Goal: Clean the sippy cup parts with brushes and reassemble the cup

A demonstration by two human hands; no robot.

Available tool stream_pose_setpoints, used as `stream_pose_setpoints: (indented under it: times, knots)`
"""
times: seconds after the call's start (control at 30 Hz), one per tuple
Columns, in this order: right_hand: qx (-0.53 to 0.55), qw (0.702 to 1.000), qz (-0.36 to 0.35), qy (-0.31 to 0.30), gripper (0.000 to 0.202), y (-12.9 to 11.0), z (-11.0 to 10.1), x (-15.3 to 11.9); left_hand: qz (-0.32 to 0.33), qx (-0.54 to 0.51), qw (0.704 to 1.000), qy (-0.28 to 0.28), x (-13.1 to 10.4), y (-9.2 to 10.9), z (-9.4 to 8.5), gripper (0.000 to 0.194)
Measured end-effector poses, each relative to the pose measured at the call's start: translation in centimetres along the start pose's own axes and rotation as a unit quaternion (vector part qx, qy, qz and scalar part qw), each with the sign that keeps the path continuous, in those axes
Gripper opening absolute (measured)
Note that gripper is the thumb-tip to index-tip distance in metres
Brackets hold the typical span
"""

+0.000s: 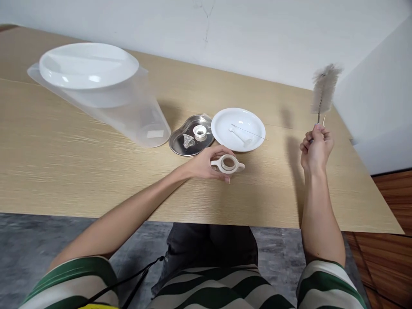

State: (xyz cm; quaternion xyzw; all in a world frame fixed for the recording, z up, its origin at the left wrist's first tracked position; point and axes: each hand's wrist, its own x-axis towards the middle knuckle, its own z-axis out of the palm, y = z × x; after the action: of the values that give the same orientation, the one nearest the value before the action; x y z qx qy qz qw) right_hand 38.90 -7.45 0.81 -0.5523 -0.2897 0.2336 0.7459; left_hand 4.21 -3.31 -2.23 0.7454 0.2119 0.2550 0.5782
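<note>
My left hand [210,163] is wrapped round a baby bottle [237,166] with two side handles, its round mouth facing up without a cap. Off to the right, my right hand [317,146] grips the wire stem of a bottle brush [325,90], bristles upward and raised above the table. Just behind the left hand lies a kidney-shaped metal tray [175,145]. On it are a clear bottle nipple [188,140] and a white collar ring [200,132]. A white bowl [222,139] beside the tray holds a small white spoon-like piece [240,136] and a thin wire brush [247,131].
A tall translucent pitcher [128,111] with a white lid [90,64] stands at the left of the wooden table [80,171]. The white wall [257,38] runs along the back. A brown wooden cabinet [386,262] is at the right, below the table's edge.
</note>
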Motion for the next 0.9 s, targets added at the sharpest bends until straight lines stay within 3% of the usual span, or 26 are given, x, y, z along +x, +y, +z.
stream_pose_setpoints:
  times: [0.2, 0.3, 0.37, 0.47, 0.63, 0.77, 0.9]
  knots:
    - [-0.056, 0.997, -0.050, -0.025, 0.050, -1.1, 0.9, -1.3, 0.010, 0.005, 1.000, 0.028, -0.4, 1.1, 0.2, 0.063]
    - [-0.063, 0.993, -0.085, -0.058, 0.050, -1.3, 1.3, -1.7, 0.038, 0.041, 0.997, 0.055, -0.9, 2.6, -1.3, 0.064]
    - [-0.060, 0.989, -0.099, -0.088, 0.050, -1.3, 1.4, -1.9, 0.064, 0.079, 0.989, 0.107, -1.4, 3.4, -2.8, 0.067]
    - [-0.097, 0.981, -0.115, -0.123, 0.043, -1.1, 1.3, -2.4, 0.113, 0.148, 0.965, 0.182, -1.7, 3.8, -4.8, 0.069]
    - [-0.233, 0.939, -0.183, -0.175, 0.029, -1.0, 1.0, -4.0, 0.187, 0.311, 0.895, 0.258, -1.8, 3.2, -6.7, 0.052]
    - [-0.278, 0.894, -0.223, -0.272, 0.017, -1.1, 1.3, -5.2, 0.180, 0.414, 0.857, 0.248, -2.1, 3.0, -7.3, 0.044]
    - [-0.281, 0.864, -0.238, -0.342, 0.015, -1.0, 2.0, -5.9, 0.170, 0.459, 0.841, 0.232, -2.2, 2.6, -7.6, 0.045]
